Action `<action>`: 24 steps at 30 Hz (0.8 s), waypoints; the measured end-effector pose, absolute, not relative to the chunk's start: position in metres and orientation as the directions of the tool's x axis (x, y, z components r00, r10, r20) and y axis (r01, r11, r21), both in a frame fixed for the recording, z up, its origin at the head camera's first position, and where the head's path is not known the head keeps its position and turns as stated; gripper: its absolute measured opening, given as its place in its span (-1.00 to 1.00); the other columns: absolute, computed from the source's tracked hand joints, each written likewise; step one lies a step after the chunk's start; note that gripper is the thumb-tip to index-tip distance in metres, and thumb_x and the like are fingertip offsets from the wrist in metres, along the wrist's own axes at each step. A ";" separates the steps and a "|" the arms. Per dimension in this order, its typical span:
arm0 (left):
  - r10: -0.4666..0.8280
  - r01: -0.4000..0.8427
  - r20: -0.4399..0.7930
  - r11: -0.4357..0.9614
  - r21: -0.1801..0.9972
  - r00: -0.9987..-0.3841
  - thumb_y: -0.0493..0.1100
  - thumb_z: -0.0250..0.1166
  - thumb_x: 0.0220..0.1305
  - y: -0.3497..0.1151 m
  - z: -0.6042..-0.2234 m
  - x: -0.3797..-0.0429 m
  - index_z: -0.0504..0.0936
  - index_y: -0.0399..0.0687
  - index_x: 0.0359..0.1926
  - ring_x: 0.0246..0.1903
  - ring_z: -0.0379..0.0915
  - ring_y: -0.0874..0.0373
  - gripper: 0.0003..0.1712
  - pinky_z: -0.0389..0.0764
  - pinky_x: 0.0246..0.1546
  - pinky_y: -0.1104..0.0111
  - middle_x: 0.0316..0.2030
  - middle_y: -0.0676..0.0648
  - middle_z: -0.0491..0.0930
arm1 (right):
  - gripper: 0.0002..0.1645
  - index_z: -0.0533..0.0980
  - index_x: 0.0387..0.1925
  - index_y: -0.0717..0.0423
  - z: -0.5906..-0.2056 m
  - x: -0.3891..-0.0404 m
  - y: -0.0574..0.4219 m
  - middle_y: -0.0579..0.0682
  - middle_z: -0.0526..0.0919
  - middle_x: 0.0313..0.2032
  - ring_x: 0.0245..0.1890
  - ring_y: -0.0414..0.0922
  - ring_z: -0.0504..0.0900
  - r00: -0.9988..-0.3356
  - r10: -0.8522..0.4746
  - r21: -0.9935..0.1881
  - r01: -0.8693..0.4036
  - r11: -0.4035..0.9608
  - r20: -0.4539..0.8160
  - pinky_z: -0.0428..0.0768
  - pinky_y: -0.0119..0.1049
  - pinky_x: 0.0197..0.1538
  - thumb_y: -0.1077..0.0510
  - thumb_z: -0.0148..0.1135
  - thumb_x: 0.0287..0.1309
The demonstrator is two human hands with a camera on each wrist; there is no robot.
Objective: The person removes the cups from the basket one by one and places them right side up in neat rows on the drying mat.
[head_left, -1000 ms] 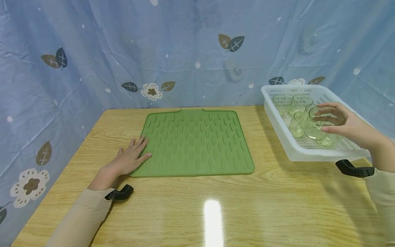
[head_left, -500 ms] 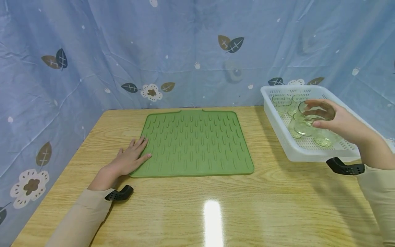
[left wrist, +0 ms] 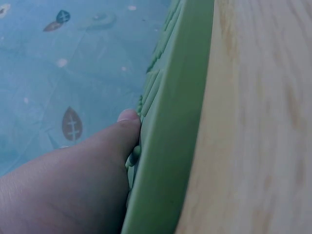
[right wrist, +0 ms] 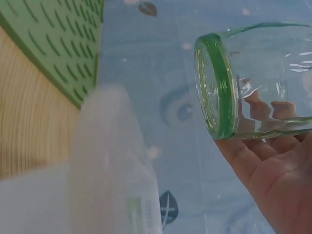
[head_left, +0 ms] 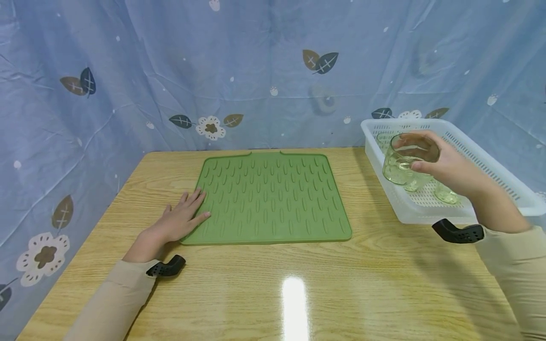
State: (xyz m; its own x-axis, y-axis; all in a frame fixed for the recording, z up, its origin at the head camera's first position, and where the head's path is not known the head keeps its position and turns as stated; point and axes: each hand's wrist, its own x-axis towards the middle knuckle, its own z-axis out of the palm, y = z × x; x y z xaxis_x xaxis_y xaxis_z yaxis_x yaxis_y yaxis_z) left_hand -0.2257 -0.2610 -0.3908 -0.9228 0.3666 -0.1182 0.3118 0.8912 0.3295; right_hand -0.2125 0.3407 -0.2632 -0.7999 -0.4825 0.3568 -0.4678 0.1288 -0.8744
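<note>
Head view looks forward and down; both wrist views, closer, share the green mat (head_left: pixel 273 199)

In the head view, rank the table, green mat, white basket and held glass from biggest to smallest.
Table
Green mat and white basket: too close to rank, the basket partly hidden behind the right hand
Held glass

The right hand (head_left: pixel 453 168) has carried its glass (head_left: pixel 402 164) leftward, from over the middle of the basket (head_left: pixel 431 216) to its left edge, where the glass now overlaps the rim in the head view. The basket's near right corner (head_left: pixel 531 207), behind the wrist (head_left: pixel 501 208) a second ago, shows; the far glasses (head_left: pixel 381 142) are now mostly hidden.
</note>
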 end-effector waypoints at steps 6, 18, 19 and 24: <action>0.363 0.307 -0.121 0.891 0.334 -0.924 0.35 -0.13 0.59 -0.261 -0.390 -0.226 -0.16 -0.13 0.66 0.54 -0.46 -0.38 -0.05 -0.35 0.27 -0.53 0.62 -0.26 -0.29 | -0.34 0.29 0.41 0.04 -0.264 -0.214 0.314 -0.06 0.51 0.22 0.22 -0.25 0.52 -0.806 -0.474 -0.884 -0.454 0.111 0.355 0.54 -0.49 0.13 0.48 0.15 0.39; 0.359 0.306 -0.114 0.893 0.330 -0.926 0.34 -0.13 0.59 -0.262 -0.394 -0.227 -0.15 -0.12 0.66 0.55 -0.46 -0.37 -0.06 -0.34 0.28 -0.53 0.62 -0.25 -0.29 | -0.37 0.29 0.39 0.00 -0.269 -0.219 0.260 -0.03 0.47 0.20 0.18 -0.24 0.53 -0.872 -0.327 -0.903 -0.416 0.107 0.364 0.58 -0.49 0.07 0.35 0.25 0.40; 0.359 0.306 -0.113 0.893 0.330 -0.926 0.34 -0.13 0.59 -0.262 -0.394 -0.227 -0.15 -0.13 0.66 0.55 -0.46 -0.37 -0.06 -0.34 0.28 -0.53 0.62 -0.25 -0.29 | -0.37 0.28 0.39 0.00 -0.270 -0.220 0.256 -0.02 0.46 0.21 0.18 -0.24 0.53 -0.876 -0.326 -0.906 -0.408 0.109 0.356 0.58 -0.49 0.07 0.34 0.25 0.40; 0.362 0.308 -0.112 0.891 0.334 -0.926 0.33 -0.12 0.59 -0.262 -0.392 -0.227 -0.15 -0.12 0.66 0.54 -0.46 -0.37 -0.07 -0.34 0.27 -0.53 0.62 -0.25 -0.30 | -0.36 0.25 0.41 0.02 -0.272 -0.225 0.239 -0.01 0.44 0.22 0.19 -0.22 0.52 -0.888 -0.324 -0.914 -0.383 0.131 0.326 0.57 -0.47 0.10 0.31 0.25 0.41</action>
State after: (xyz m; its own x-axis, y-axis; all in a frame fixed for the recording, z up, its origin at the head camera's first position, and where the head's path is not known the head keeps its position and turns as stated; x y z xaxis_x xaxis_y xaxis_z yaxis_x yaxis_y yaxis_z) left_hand -0.2268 -0.2619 -0.3924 -0.9255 0.3619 -0.1118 0.3078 0.8907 0.3344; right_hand -0.2251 0.2390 -0.2724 -0.8882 -0.3242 0.3257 -0.3831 0.1309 -0.9144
